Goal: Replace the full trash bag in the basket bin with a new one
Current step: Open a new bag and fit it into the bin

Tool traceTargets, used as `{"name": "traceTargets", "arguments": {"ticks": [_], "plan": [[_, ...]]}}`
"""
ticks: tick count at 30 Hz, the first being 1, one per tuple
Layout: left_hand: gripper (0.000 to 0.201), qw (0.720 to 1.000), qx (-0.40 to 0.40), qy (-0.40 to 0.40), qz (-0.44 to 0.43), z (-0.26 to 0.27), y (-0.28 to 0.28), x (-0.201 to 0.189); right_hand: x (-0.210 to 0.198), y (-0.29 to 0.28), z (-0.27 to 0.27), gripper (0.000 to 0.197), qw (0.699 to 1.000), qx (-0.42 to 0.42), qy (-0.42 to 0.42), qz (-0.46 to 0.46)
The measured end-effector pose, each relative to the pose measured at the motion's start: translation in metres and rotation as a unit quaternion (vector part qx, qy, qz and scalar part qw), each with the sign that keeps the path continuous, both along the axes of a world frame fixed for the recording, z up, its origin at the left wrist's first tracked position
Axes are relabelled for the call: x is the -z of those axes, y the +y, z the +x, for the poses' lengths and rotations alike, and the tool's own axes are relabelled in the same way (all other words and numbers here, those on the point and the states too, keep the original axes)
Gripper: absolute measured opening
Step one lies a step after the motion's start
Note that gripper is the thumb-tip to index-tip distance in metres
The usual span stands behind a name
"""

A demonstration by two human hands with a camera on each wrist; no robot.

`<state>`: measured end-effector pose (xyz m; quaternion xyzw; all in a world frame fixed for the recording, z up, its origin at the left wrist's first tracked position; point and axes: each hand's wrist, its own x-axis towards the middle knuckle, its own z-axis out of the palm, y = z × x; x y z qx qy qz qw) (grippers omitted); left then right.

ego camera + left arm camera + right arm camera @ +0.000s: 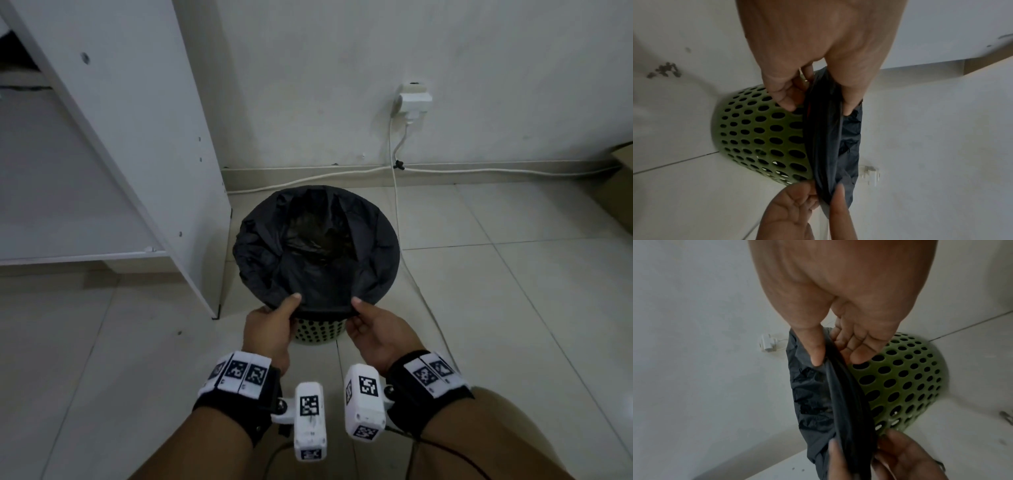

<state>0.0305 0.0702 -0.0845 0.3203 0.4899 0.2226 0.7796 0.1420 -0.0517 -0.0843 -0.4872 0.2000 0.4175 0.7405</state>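
Observation:
A green perforated basket bin (318, 330) (760, 134) (906, 382) stands on the tiled floor against the wall. A black trash bag (315, 246) (828, 142) (818, 394) lines it, its edge folded over the rim. My left hand (274, 325) (818, 91) pinches the bag's edge at the near rim, thumb on top and fingers under the fold. My right hand (370, 325) (834, 350) pinches the same edge a little to the right, thumb inside. Dark contents lie deep in the bag, unclear.
A white shelf unit (144, 137) stands just left of the bin. A wall socket with a plug (412, 99) and a white cable (397, 205) are behind and right of the bin. A cardboard box (616, 192) sits at far right.

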Motion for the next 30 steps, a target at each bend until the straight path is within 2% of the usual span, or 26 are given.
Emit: {"name": "traceTargets", "arguments": {"ticks": [4,7,10,13,16,19,23,26,30], "plan": [[0.012,0.997,-0.03,-0.008,-0.065,0.001,0.011,0.002,-0.001,0.002,-0.006,0.01,1.0,-0.017,0.009,0.004],[0.025,0.996,0.006,-0.013,-0.085,-0.001,0.026,0.001,-0.005,-0.003,-0.001,0.005,1.0,-0.022,0.0,-0.018],[0.027,0.996,0.043,0.006,-0.08,-0.006,0.041,-0.002,-0.006,-0.01,0.015,0.014,0.999,0.012,-0.034,-0.034],[0.028,0.993,0.083,0.014,-0.079,-0.008,0.051,-0.004,-0.006,-0.014,0.026,0.012,0.998,0.0,-0.042,-0.042],[0.026,0.995,0.049,0.01,-0.083,-0.006,0.052,-0.002,-0.007,-0.01,0.029,0.001,0.999,-0.01,-0.012,-0.044],[0.03,0.995,0.023,-0.001,-0.093,-0.003,0.038,0.002,-0.006,-0.003,0.025,0.006,0.997,-0.034,-0.001,-0.066],[0.031,0.998,0.003,0.015,-0.055,0.0,0.011,0.005,-0.007,0.0,0.017,0.009,0.991,-0.09,0.02,-0.092],[0.023,0.999,-0.025,0.024,-0.032,-0.002,0.005,0.004,-0.008,-0.001,0.013,0.011,0.988,-0.116,0.041,-0.093],[0.01,0.999,0.009,0.046,0.003,-0.005,0.017,-0.005,-0.012,-0.008,0.011,0.003,0.981,-0.163,0.035,-0.104]]}}
